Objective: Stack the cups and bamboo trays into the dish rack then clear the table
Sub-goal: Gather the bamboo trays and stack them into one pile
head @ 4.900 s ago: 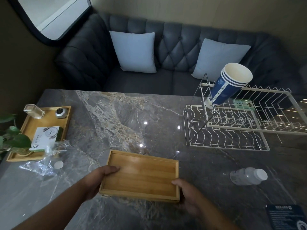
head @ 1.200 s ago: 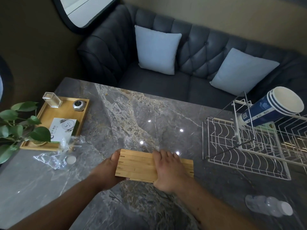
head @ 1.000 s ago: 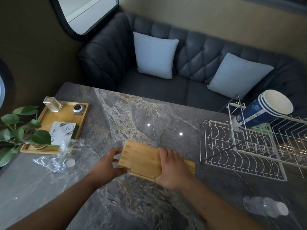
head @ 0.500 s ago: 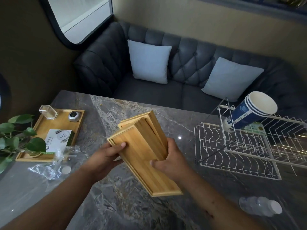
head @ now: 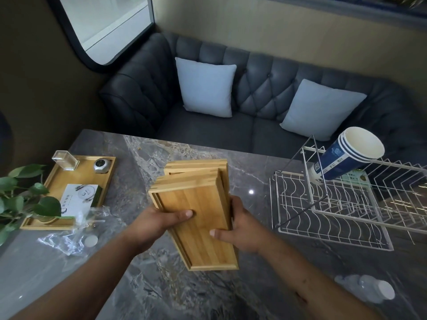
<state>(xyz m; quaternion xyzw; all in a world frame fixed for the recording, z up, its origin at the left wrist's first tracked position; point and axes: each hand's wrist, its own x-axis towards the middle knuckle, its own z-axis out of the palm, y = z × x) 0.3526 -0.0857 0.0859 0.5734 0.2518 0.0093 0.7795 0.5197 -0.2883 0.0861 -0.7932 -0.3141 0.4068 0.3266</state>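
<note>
The left hand (head: 159, 222) and the right hand (head: 242, 229) both grasp two stacked rectangular bamboo trays (head: 201, 215), while at three o'clock the white wire dish rack (head: 323, 218) holds nested blue paper cups (head: 346, 155).

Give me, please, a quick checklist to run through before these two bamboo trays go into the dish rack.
1. Grip: left hand and right hand both hold the bamboo trays: ok.
2. Alignment: the rear tray sticks out past the front one: not ok.
3. Lower slots of the dish rack free: ok.
4. Nested cups sit on the rack's post, clear of the lower slots: ok.
5. The table cleared: water bottle and plastic wrapper lie on it: not ok.
</note>
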